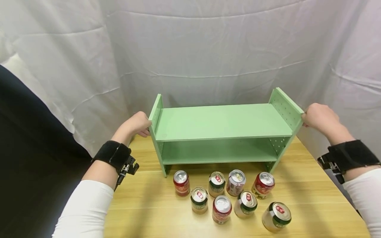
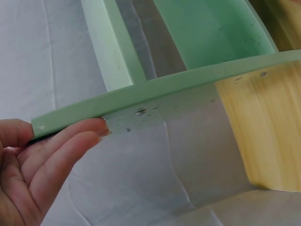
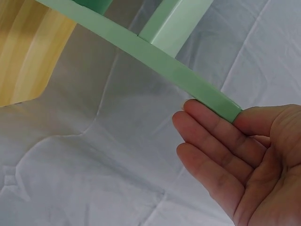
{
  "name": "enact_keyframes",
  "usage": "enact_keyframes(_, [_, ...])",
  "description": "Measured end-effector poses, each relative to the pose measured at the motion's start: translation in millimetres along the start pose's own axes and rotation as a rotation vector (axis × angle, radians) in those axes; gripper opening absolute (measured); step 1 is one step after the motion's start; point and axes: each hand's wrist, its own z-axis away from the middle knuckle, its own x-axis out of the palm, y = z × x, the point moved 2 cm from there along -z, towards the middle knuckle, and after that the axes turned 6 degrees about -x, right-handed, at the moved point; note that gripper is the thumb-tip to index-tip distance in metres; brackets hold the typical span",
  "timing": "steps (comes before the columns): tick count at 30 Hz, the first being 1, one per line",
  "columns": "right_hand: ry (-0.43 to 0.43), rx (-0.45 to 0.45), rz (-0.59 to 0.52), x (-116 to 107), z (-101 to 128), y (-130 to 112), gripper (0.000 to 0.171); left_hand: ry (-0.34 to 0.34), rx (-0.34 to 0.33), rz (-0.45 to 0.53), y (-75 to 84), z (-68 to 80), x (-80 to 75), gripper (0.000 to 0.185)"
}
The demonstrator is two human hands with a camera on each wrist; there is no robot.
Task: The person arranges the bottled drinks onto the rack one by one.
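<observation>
A pale green two-tier shelf (image 1: 223, 122) stands on the wooden table (image 1: 312, 198). My left hand (image 1: 142, 125) grips the rear top corner of its left side panel (image 2: 188, 80); the thumb lies on one face and the fingers (image 2: 66, 146) on the other. My right hand (image 1: 308, 118) holds the right side panel (image 3: 164, 56) the same way, fingers (image 3: 216, 136) stretched along the outer face, thumb behind the end. Both shelf boards are bare.
Several drink cans (image 1: 221, 208), red and green, stand upright in a loose cluster on the table in front of the shelf. A white cloth backdrop (image 1: 208, 49) hangs close behind and to both sides. Left of the table is a dark drop (image 1: 29, 158).
</observation>
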Motion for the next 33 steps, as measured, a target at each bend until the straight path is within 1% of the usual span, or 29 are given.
enact_keyframes(7, [0.007, 0.040, 0.004, 2.7, 10.1, -0.4, 0.021, 0.033, 0.020, -0.041, -2.1, 13.3, 2.2, 0.016])
enact_keyframes(12, [0.004, 0.030, 0.002, 0.7, 21.1, 4.4, 0.026, 0.048, 0.033, -0.089, -1.0, 22.5, 8.5, 0.021])
enact_keyframes(16, [0.062, 0.005, -0.004, 3.6, 27.5, 7.2, 0.031, 0.047, 0.039, -0.099, -2.4, 27.7, 10.9, 0.027])
enact_keyframes(19, [0.129, 0.004, -0.022, 8.7, 31.3, 8.0, 0.034, 0.052, 0.044, -0.099, -3.3, 29.0, 11.0, 0.028])
enact_keyframes(22, [0.170, 0.009, -0.045, 11.0, 34.3, 8.8, 0.035, 0.058, 0.051, -0.102, -3.3, 27.7, 11.1, 0.028])
enact_keyframes(26, [0.162, 0.012, -0.038, 8.6, 36.1, 9.9, 0.035, 0.058, 0.052, -0.103, -2.8, 25.7, 13.0, 0.026])
enact_keyframes(30, [0.129, 0.017, -0.014, 5.2, 36.2, 9.9, 0.034, 0.059, 0.047, -0.101, -2.3, 26.5, 15.8, 0.025])
enact_keyframes(33, [0.126, 0.014, -0.013, 4.9, 36.1, 10.4, 0.034, 0.059, 0.041, -0.099, -2.4, 27.9, 16.8, 0.026])
